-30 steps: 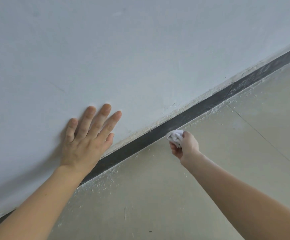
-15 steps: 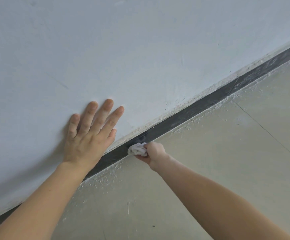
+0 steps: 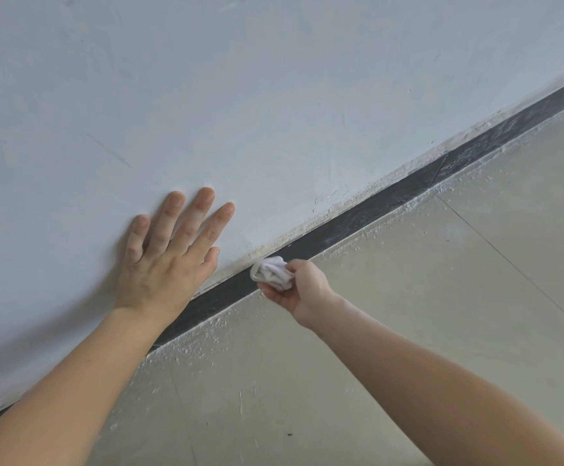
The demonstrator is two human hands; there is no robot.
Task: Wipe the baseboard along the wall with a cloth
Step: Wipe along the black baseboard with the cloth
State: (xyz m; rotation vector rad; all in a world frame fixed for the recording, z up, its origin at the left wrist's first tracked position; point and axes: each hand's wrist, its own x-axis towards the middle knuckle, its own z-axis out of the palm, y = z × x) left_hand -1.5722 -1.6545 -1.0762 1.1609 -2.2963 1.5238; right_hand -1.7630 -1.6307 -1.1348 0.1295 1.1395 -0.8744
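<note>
Fingers of the right hand (image 3: 302, 290) curl round a bunched white cloth (image 3: 273, 272), pressing it against the dark baseboard (image 3: 368, 215) where it meets the wall (image 3: 274, 95) — the forearm reaches in from the lower right, wrist slightly bent. The left hand (image 3: 168, 260) lies flat on the wall just above the strip, fingers straight and a little spread, arm extended from the lower left. White specks litter the floor (image 3: 442, 280) along the baseboard's edge.
</note>
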